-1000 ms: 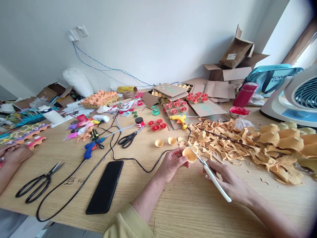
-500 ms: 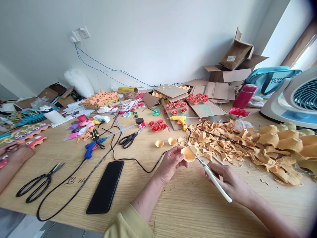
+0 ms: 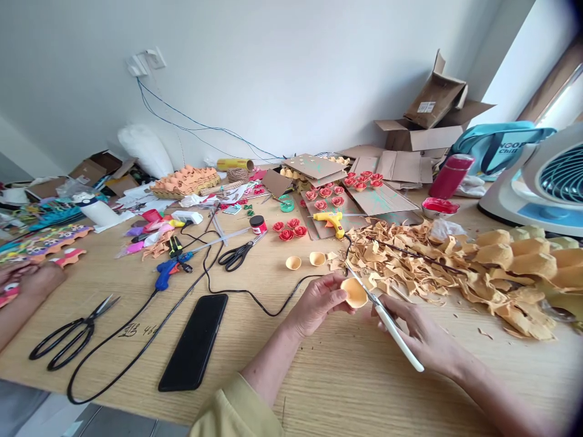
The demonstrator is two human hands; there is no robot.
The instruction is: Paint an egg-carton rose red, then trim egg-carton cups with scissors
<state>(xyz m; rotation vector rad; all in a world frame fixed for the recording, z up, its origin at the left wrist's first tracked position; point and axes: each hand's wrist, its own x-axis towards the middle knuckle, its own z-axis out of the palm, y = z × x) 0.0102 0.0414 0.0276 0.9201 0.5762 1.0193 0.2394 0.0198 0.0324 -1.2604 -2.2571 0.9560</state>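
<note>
Pinched in my left hand [image 3: 319,303] is a yellow egg-carton cup [image 3: 354,294], its hollow side facing me. My right hand [image 3: 412,331] grips white-handled scissors [image 3: 392,331], whose blades lie along the cup's right rim. Two trimmed cups, a round one [image 3: 293,263] and a wider one [image 3: 317,259], sit on the table just beyond my left hand. A heap of torn carton scraps [image 3: 410,258] spreads beyond my right hand. Several red paper-pulp roses [image 3: 289,232] stand farther back.
A black phone [image 3: 194,343], black scissors [image 3: 75,337] and a blue glue gun [image 3: 168,273] with its cable lie to the left. Beyond the scraps is a yellow glue gun [image 3: 332,221]. A fan [image 3: 537,182] stands at right. Another person's hand [image 3: 43,282] is at far left.
My left hand has shifted the cup slightly right and down and turned it against the scissors. The scissors stay in my right hand, almost in place.
</note>
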